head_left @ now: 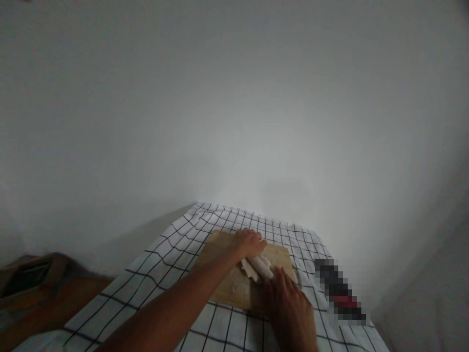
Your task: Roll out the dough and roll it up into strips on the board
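A pale, flour-dusted rolling pin (261,267) lies at a slant over a flattened piece of dough (249,270). Both are on a wooden board (229,289). My left hand (249,243) has its fingers curled over the pin's far end. At the near end, my right hand (288,297) is closed over the pin, and its fingers partly hide that end. The dough shows on either side of the pin, while the middle of it is covered.
A white tablecloth with black grid lines (216,325) covers the table under the board. Right of the board lies a blurred-out dark object with a red patch (340,293). A plain wall (234,122) rises behind the table. Brown wooden furniture (44,283) stands at lower left.
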`<control>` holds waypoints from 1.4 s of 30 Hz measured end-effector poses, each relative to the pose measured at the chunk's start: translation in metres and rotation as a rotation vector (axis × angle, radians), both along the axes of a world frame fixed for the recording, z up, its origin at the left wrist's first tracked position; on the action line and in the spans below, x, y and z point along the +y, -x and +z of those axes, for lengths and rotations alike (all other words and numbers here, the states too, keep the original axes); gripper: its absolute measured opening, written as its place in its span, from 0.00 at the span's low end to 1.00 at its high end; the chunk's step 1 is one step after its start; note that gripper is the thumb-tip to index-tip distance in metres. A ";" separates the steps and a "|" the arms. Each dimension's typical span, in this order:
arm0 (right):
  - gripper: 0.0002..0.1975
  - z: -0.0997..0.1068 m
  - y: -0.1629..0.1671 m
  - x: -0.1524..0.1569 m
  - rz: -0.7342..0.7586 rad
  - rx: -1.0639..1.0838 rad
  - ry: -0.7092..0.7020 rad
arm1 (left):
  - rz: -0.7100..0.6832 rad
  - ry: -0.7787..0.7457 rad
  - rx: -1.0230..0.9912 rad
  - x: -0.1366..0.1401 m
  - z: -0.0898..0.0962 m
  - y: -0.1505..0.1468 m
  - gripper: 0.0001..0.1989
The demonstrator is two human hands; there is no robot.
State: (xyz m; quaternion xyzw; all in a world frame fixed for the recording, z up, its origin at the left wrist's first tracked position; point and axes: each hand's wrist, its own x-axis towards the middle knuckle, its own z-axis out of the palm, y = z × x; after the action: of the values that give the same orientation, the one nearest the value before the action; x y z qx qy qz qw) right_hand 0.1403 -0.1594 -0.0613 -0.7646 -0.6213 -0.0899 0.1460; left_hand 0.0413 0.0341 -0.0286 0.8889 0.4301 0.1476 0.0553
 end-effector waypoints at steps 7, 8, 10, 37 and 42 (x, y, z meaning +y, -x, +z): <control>0.27 -0.020 0.019 -0.010 0.059 -0.005 -0.017 | -0.071 0.105 0.088 -0.002 0.018 -0.007 0.25; 0.27 -0.018 0.018 -0.010 0.062 0.011 -0.023 | -0.077 0.113 0.093 -0.003 0.019 -0.008 0.25; 0.27 -0.013 0.012 -0.009 0.063 0.036 -0.039 | -0.078 0.127 0.102 -0.004 0.020 -0.008 0.26; 0.28 0.008 -0.067 0.043 0.001 0.097 0.069 | 0.141 0.050 0.004 0.002 0.017 -0.032 0.29; 0.27 0.013 -0.056 0.030 0.020 0.077 0.080 | 0.116 0.053 0.009 -0.004 0.016 -0.026 0.27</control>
State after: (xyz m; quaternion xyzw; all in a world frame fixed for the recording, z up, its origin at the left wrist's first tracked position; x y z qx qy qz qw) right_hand 0.1965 -0.1292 -0.0486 -0.7665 -0.6259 -0.0340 0.1400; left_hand 0.0678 0.0297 -0.0129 0.8614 0.4850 0.1350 0.0682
